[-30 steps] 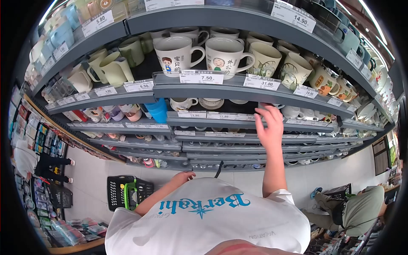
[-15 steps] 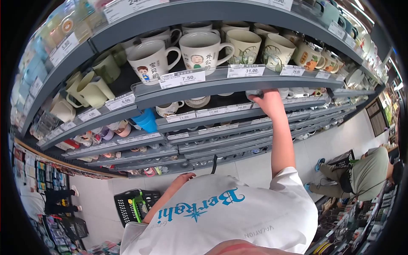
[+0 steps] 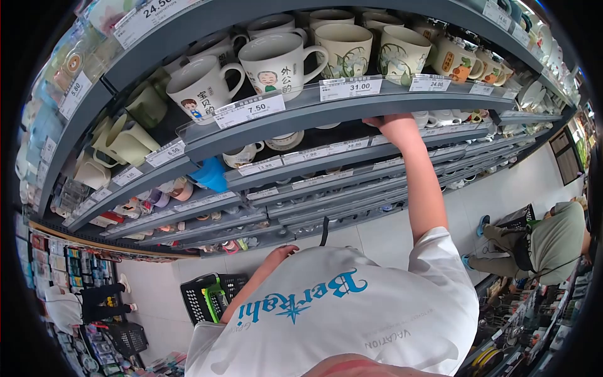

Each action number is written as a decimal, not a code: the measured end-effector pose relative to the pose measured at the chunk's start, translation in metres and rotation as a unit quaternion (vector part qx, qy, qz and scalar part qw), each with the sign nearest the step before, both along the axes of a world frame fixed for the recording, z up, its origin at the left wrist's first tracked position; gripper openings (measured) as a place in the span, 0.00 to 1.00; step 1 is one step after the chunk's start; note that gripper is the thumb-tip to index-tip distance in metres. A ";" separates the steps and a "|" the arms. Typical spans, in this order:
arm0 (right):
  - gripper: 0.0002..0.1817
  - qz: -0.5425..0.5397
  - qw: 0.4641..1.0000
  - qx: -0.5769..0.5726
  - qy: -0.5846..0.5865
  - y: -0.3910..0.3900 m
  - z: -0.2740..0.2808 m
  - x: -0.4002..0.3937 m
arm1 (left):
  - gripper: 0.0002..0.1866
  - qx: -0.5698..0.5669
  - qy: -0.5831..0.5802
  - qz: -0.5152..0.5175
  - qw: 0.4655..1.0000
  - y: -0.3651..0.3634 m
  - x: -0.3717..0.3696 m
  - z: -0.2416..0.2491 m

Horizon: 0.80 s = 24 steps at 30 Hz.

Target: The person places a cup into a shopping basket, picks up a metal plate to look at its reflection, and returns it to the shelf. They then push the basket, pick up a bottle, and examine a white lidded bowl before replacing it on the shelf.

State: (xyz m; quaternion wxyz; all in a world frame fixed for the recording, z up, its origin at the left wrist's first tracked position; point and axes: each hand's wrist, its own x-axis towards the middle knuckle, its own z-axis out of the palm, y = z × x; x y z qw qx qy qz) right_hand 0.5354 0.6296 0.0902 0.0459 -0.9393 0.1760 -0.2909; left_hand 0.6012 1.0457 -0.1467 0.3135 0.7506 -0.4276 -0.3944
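A tall run of grey metal shelves [image 3: 326, 110] curves across the view, each edge carrying white price tags. The right hand [image 3: 394, 127] is raised and pushed into the gap beneath the shelf tagged 31.00 [image 3: 350, 88], its fingers hidden behind that shelf edge, so whether they are clenched, loose or grasping something cannot be told; small white cups [image 3: 440, 117] stand just beside it on the same level. The left hand [image 3: 281, 254] hangs low in front of the white printed T-shirt [image 3: 339, 314], fingers loosely curled, and whether it holds anything cannot be told; it hangs above a black shopping basket with green handles [image 3: 210, 295] on the floor. On the shelf above the right hand stand large mugs: two white ones with cartoon figures [image 3: 276, 60] behind the 7.50 tag [image 3: 249, 110], and cream ones with leaf prints [image 3: 348, 44] to their right. Pale green pitchers [image 3: 129, 141] sit on the shelf further left, and a blue cup [image 3: 210, 174] stands one level lower. The floor [image 3: 402, 235] is pale tile. At the right edge another person [image 3: 540, 245] crouches beside low racks, and at the lower left someone else [image 3: 81, 305] stands by a display of small packaged goods [image 3: 44, 257].
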 end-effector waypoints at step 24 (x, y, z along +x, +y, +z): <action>0.35 0.071 0.987 -0.028 0.144 0.065 0.035 0.033 | 0.19 0.005 0.015 0.041 0.999 0.023 -0.001 -0.014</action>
